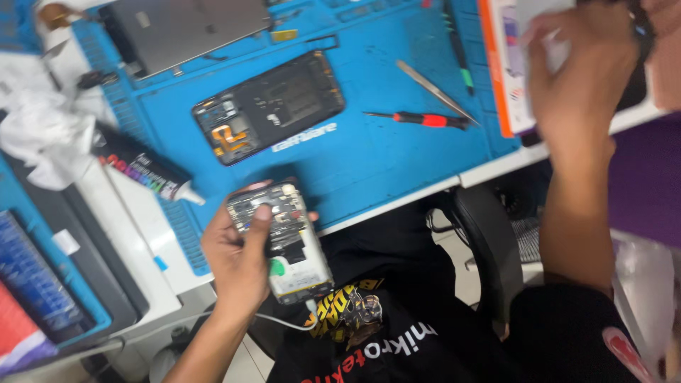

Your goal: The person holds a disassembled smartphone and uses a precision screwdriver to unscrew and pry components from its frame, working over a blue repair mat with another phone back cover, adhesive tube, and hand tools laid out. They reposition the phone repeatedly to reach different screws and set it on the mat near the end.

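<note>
My left hand [237, 259] grips an opened phone [284, 241] with its circuit board and battery exposed, held over my lap at the edge of the bench; my thumb rests on the board. A white cable [284, 323] hangs from the phone's lower end. My right hand [578, 78] is raised at the upper right, blurred, fingers curled near a dark object [638, 64] above a white box; whether it holds anything I cannot tell. A second phone frame [269, 106] with a black back and orange flex lies on the blue work mat [383, 156].
A red-handled screwdriver [418, 119], metal tweezers [434, 89] and a green-tipped tool [460, 50] lie on the mat's right part. A black glue tube [145, 169] and crumpled tissue [39, 135] sit at left. A grey panel [184, 28] rests at top. Black chair [489, 248] below.
</note>
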{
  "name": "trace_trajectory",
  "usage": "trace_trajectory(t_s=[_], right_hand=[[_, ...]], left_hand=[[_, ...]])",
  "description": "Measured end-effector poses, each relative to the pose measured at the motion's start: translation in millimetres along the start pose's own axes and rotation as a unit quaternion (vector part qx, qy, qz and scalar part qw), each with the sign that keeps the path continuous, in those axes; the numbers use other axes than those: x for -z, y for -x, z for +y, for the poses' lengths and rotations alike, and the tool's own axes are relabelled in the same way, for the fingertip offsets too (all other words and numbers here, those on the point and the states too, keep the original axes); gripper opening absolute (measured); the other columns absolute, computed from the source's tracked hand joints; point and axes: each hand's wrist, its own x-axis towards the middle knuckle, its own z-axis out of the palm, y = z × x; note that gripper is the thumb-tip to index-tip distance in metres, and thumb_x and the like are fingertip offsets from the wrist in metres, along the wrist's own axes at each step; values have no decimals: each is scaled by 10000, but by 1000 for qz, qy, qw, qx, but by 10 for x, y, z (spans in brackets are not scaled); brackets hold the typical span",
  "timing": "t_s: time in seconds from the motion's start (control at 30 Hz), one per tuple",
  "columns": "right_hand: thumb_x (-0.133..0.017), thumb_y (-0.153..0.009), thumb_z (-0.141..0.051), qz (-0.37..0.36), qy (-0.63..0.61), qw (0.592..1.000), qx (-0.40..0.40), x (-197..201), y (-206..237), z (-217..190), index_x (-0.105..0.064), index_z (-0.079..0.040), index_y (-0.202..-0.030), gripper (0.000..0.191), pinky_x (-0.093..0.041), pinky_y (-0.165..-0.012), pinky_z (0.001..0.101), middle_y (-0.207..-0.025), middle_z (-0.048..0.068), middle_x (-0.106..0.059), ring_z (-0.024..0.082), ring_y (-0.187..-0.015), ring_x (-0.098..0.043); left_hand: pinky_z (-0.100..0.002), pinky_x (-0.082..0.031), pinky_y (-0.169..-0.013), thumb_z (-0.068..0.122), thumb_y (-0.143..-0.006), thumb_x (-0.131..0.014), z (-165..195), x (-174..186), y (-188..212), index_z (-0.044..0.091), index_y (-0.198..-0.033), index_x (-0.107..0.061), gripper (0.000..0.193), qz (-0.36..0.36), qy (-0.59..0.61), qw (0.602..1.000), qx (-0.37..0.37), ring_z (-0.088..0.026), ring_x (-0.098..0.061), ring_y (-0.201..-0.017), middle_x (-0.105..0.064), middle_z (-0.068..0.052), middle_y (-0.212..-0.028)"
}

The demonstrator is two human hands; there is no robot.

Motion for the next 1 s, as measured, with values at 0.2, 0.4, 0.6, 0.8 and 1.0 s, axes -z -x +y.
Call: trace_trajectory(t_s=[0.2, 0.4, 0.6, 0.8, 1.0], right_hand=[[-758, -859, 51, -48, 56, 992, -102, 177, 296, 610, -735, 51, -973, 116, -539, -699, 352, -860, 147, -735, 263, -761, -711], [-802, -855, 44, -67, 42, 989, -123, 135, 450, 688, -738, 72, -922, 97, -558, -633, 359, -853, 154, -744, 260, -708, -722], [-725, -919, 132, -64, -9, 995, -78, 180, 473, 729, -716, 66, -1019, 121, -541, -671, 362, -872, 169, -735, 274, -769, -722], [-770, -905, 71, -66, -73, 989, -113, 104, 617, 896, -696, 82, -1017, 134, -540, -722, 410, -981, 235, -695, 337, -817, -697], [-807, -922, 40, -37, 1, 995, -98, -9, 713, 935, -733, 27, -1004, 111, -503, -963, 445, -1155, 197, -562, 345, -1100, -596]], left_hand=[[-461, -668, -762, 82, -1035, -580, -17, -46, -39, -58, -1283, -519, 292, -7, 33, 999, -16, -346, -770, -869, -722, -227, -1087], [-451, -666, -768, 88, -1045, -578, -15, -67, -50, -56, -1273, -518, 277, -13, 18, 999, -34, -346, -773, -877, -719, -225, -1098], [-454, -668, -779, 93, -1050, -577, -8, -92, -60, -62, -1257, -521, 265, -17, 5, 999, -47, -343, -772, -887, -723, -235, -1122], [-452, -664, -779, 87, -1054, -572, -5, -111, -69, -58, -1261, -516, 259, -20, 5, 998, -57, -348, -770, -892, -714, -236, -1125], [-450, -666, -767, 83, -1054, -565, 7, -122, -61, -59, -1258, -519, 253, -16, -6, 998, -53, -353, -771, -887, -720, -234, -1116]])
